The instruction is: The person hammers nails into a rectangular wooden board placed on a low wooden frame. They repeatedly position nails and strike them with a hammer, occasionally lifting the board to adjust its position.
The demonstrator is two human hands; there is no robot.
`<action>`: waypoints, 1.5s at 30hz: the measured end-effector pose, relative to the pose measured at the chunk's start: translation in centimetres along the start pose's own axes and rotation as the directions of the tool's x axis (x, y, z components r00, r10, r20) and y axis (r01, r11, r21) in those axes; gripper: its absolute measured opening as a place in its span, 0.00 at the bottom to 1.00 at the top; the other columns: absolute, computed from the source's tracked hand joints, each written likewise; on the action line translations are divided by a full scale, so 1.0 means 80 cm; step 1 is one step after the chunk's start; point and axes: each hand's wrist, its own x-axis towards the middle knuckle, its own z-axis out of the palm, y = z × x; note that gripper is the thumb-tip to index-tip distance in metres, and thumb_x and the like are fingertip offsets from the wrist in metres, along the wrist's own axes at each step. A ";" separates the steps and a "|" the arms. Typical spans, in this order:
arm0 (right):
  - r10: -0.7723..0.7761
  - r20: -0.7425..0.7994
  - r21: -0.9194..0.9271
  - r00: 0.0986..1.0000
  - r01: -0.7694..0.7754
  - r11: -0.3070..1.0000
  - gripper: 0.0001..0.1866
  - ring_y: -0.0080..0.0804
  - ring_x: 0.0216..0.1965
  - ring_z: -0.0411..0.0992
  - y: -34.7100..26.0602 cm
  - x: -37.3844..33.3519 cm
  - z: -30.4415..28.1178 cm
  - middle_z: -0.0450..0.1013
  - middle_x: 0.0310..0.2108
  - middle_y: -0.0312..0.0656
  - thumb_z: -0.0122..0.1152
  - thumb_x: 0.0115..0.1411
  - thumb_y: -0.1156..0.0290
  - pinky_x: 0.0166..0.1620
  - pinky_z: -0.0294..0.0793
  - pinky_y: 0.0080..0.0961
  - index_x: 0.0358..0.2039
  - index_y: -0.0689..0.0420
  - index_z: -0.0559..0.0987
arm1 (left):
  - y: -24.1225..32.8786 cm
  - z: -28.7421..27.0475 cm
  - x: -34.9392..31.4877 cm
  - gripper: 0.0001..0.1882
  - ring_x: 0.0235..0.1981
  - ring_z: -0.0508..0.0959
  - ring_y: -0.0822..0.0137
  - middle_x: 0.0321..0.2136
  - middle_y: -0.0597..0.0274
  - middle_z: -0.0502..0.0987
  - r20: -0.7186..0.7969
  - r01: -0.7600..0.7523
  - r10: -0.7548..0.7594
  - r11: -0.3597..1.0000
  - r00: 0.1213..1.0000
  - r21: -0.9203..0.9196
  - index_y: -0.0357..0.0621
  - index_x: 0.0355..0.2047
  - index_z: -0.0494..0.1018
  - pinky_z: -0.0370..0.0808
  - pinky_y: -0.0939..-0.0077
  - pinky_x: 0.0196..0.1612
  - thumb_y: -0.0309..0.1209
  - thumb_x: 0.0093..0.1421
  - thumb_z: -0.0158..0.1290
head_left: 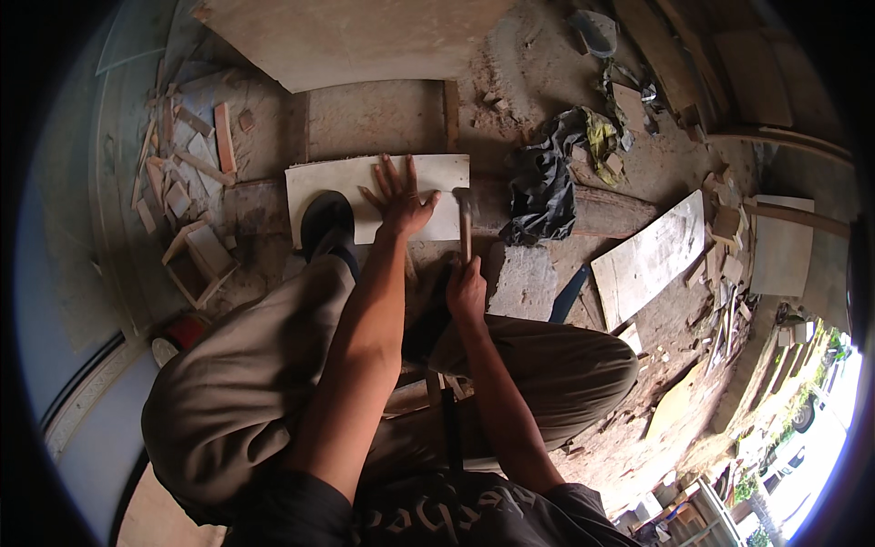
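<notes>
A pale rectangular board (437, 173) lies in front of me, across a long wooden plank (611, 211) on the ground. My left hand (403, 205) rests flat on the board with its fingers spread. Below it, my right hand (467, 292) is closed round the handle of a hammer (467, 232). The hammer's head is at the board's right edge; whether it touches the edge, I cannot tell. My left foot, in a dark shoe (326, 219), stands on the board's near left part.
A large wooden sheet (355, 36) lies beyond the board. Crumpled black plastic (544, 182) is on the right, near a whitish panel (652, 260). Wood offcuts (224, 137) and an open wooden box (199, 264) lie left. A pale slab (521, 281) sits by my right knee.
</notes>
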 end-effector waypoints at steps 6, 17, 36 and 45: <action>-0.054 -0.079 -0.012 0.995 0.054 0.998 0.15 0.65 0.23 0.70 0.006 -0.006 -0.009 0.68 0.17 0.60 0.49 0.67 0.63 0.23 0.65 0.49 0.35 0.65 0.68 | -0.009 0.004 0.001 0.54 0.69 0.24 0.36 0.69 0.43 0.21 -0.042 -0.046 0.042 0.996 0.998 -0.083 0.60 0.71 0.32 0.26 0.18 0.56 0.66 0.56 0.47; -0.059 -0.015 -0.060 0.998 0.058 0.997 0.21 0.60 0.22 0.70 0.026 0.014 -0.026 0.67 0.16 0.58 0.46 0.68 0.57 0.23 0.66 0.47 0.30 0.65 0.72 | -0.004 0.001 -0.003 0.56 0.69 0.23 0.40 0.69 0.45 0.20 -0.011 -0.016 0.015 0.997 1.000 -0.074 0.61 0.71 0.31 0.24 0.21 0.58 0.65 0.53 0.50; 0.031 -0.059 0.037 0.998 -0.029 0.999 0.20 0.66 0.22 0.67 0.050 0.005 0.011 0.66 0.17 0.60 0.41 0.70 0.61 0.25 0.64 0.53 0.31 0.65 0.71 | 0.001 -0.009 -0.006 0.57 0.70 0.24 0.40 0.69 0.44 0.22 -0.030 -0.029 0.027 0.995 0.999 -0.100 0.58 0.71 0.33 0.24 0.22 0.59 0.63 0.53 0.53; 0.018 0.035 -0.054 0.999 -0.016 0.998 0.18 0.66 0.23 0.68 0.026 0.007 0.010 0.66 0.17 0.60 0.41 0.70 0.63 0.24 0.64 0.53 0.28 0.64 0.69 | -0.007 0.001 -0.004 0.56 0.69 0.24 0.37 0.69 0.42 0.22 -0.076 -0.054 0.047 0.995 0.996 -0.083 0.58 0.71 0.33 0.26 0.18 0.57 0.65 0.53 0.52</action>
